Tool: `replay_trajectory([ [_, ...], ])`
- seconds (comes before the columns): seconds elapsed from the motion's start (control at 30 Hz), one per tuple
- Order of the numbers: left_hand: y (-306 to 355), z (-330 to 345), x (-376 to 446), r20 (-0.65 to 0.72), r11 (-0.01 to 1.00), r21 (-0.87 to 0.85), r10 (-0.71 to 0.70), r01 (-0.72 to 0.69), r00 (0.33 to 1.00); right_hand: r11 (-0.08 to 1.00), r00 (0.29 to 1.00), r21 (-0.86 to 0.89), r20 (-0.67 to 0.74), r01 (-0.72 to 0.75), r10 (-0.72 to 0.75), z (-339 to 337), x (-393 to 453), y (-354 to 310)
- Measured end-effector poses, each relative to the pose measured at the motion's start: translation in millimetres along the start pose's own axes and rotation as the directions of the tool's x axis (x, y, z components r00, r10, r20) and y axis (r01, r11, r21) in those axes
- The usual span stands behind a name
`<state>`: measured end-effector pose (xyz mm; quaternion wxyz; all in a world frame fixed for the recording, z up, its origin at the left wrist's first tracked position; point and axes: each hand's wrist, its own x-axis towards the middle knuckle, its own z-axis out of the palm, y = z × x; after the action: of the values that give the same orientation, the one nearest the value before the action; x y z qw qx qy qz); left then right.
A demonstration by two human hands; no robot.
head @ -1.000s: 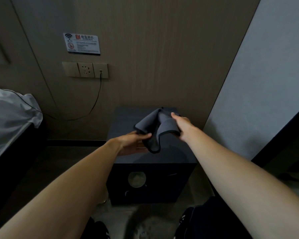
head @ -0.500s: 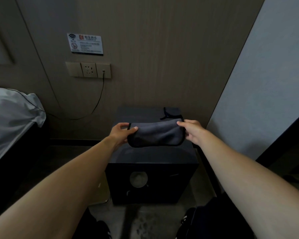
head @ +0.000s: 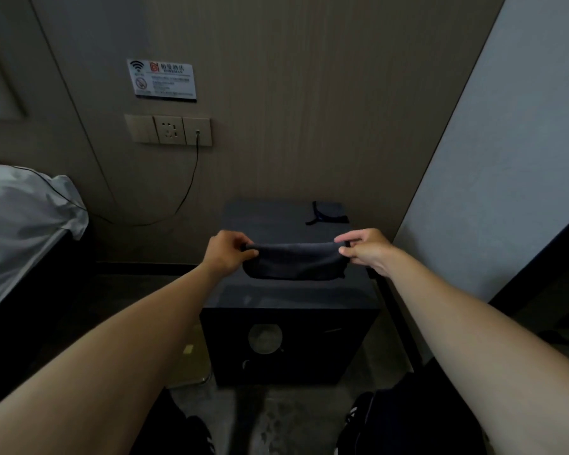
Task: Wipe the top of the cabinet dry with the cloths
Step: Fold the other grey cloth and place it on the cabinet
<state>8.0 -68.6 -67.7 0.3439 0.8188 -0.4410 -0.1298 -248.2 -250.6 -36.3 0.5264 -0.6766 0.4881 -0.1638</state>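
Note:
A dark grey cloth is folded and stretched flat between my hands, just above the top of the low black cabinet. My left hand pinches its left end and my right hand pinches its right end. A second dark cloth lies crumpled at the back right corner of the cabinet top. The cabinet's front face has a round pale disc.
The cabinet stands against a wood-panel wall with a socket plate and a hanging black cable. A bed with white bedding is at the left. A pale wall closes in on the right. My dark shoes show at the bottom.
The bunched cloth has been pulled out flat between my hands, which moved apart and slightly lower over the cabinet top. The second cloth at the back corner has come into view.

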Motion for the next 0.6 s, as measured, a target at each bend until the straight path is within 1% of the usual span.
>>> replay_trajectory([
  [0.07,0,1,4,0.028,0.999,-0.029,-0.021,0.022,0.999,0.995,1.000,-0.092,-0.008,0.026,-0.026,2,-1,2],
  [0.13,1,3,7,0.064,0.983,-0.176,-0.041,0.052,0.997,0.987,1.000,-0.159,-0.002,0.028,-0.029,3,0,1],
  [0.2,7,4,6,0.088,0.939,-0.337,-0.038,0.065,0.995,0.955,0.999,-0.294,0.013,0.037,-0.035,5,0,-2],
  [0.23,11,5,5,0.103,0.917,-0.391,-0.039,0.076,0.994,0.924,0.999,-0.380,0.021,0.048,-0.043,6,-1,-3],
  [0.3,20,5,4,0.139,0.894,-0.441,-0.023,0.083,0.990,0.831,0.996,-0.550,0.050,0.084,-0.067,8,-2,-6],
  [0.37,29,4,6,0.208,0.900,-0.433,0.038,0.057,0.977,0.769,0.993,-0.630,0.098,0.113,-0.066,13,-5,-9],
  [0.4,35,5,6,0.242,0.908,-0.418,0.074,0.035,0.967,0.771,0.990,-0.623,0.126,0.129,-0.064,15,-5,-9],
  [0.47,50,7,7,0.298,0.918,-0.397,0.141,-0.012,0.944,0.827,0.974,-0.534,0.216,0.178,-0.071,26,-5,-11],
  [0.53,65,8,6,0.353,0.923,-0.379,0.209,-0.064,0.912,0.891,0.939,-0.402,0.336,0.209,-0.068,39,-10,-15],
  [0.6,75,8,7,0.406,0.931,-0.344,0.264,-0.121,0.875,0.917,0.893,-0.341,0.450,0.205,-0.032,49,-14,-17],
])
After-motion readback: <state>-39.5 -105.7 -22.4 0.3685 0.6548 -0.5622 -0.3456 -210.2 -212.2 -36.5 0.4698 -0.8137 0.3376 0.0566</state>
